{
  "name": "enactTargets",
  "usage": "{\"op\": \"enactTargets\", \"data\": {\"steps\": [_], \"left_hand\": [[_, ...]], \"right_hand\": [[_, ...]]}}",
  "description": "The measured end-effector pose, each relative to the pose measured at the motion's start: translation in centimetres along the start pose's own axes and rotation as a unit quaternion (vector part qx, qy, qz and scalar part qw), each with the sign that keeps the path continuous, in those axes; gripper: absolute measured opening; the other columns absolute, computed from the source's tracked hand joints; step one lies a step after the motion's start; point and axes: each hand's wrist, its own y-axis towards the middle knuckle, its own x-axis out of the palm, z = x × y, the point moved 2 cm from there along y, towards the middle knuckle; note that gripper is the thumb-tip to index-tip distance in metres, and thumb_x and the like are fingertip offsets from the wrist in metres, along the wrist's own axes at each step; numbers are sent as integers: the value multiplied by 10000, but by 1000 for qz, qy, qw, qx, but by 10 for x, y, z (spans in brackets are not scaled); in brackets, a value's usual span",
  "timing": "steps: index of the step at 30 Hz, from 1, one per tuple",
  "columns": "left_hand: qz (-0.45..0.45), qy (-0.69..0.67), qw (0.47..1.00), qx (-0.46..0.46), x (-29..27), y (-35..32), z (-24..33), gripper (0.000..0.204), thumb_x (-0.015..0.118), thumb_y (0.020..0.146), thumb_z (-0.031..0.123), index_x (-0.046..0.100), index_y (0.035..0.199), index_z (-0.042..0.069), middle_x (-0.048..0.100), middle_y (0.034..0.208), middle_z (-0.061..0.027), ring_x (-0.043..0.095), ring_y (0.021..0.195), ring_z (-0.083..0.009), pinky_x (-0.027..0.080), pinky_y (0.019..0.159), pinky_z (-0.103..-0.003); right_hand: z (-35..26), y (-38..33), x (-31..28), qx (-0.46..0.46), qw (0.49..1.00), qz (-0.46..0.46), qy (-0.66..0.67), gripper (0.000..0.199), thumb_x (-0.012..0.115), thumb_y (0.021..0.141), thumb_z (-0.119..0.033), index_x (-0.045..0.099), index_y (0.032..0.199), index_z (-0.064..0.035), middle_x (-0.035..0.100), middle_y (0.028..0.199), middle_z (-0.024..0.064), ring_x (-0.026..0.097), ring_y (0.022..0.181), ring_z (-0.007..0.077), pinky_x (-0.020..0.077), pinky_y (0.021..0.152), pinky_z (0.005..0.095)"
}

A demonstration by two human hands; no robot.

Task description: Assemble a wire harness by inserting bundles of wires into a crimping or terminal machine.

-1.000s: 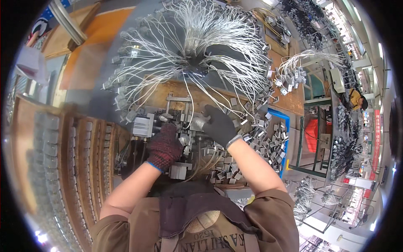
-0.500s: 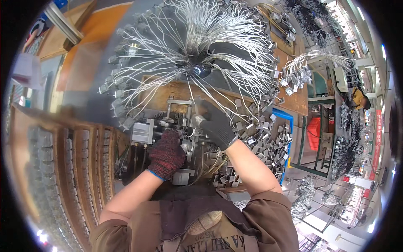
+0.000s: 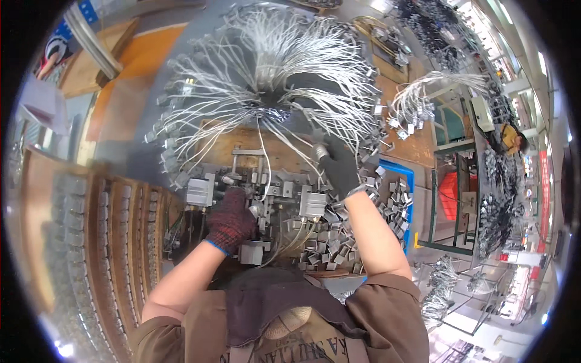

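Observation:
My left hand (image 3: 232,216), in a red and black knitted glove, is closed at the near left of a metal clamping fixture (image 3: 281,189). What its fingers hold is hidden. My right hand (image 3: 339,168), in a dark glove with a pale worn thumb, is above the fixture's right side, beside white cables (image 3: 290,134). Its fingers blur against the dark background, so their grip is unclear. One white cable (image 3: 267,160) runs from the big cable bundle (image 3: 269,66) down into the middle of the fixture. Grey metal blocks sit on the fixture's left (image 3: 200,191) and right (image 3: 313,204).
Many small metal housings (image 3: 333,242) lie in a blue-edged tray (image 3: 412,193) at the right. Wooden racks (image 3: 115,224) with rows of parts stand at the left. A second cable bundle (image 3: 423,97) rests on the wooden table at the far right. Another person (image 3: 511,139) is beyond it.
My right hand has moved right and away from the fixture's middle to the cables. The fixture's right block and the cable running into it now show. My left hand stays at the fixture.

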Motion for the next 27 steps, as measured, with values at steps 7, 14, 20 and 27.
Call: {"op": "enactTargets", "data": {"steps": [7,14,20,27], "left_hand": [[43,1,999,25,-5,-1,8,363,633,765,302,538,1043,89,551,1020,-182,554,940,-377,452,778,-446],[49,-56,989,128,-11,-10,6,404,666,751,212,515,1085,43,560,1026,-199,564,938,-333,448,785,-400],[90,-237,962,98,-11,-34,-7,369,651,780,138,509,1097,17,573,992,-95,560,881,-201,453,782,-342],[100,-284,945,129,-66,-43,42,321,632,826,127,516,1106,22,580,984,-95,576,869,-178,467,786,-301]], "right_hand": [[37,-6,-46,15,985,17,-168,436,581,831,-248,517,1208,-39,614,1099,135,586,1006,209,448,868,306],[55,-30,-13,-91,914,-12,-396,462,602,726,-269,555,1172,-156,623,1058,131,601,939,312,470,837,403],[48,-35,-25,-109,934,41,-338,234,612,725,-246,653,909,-107,647,892,146,617,842,316,469,759,437],[38,-31,-24,-59,938,-11,-341,211,550,817,-277,647,913,-116,644,895,127,606,854,314,460,764,442]]}}
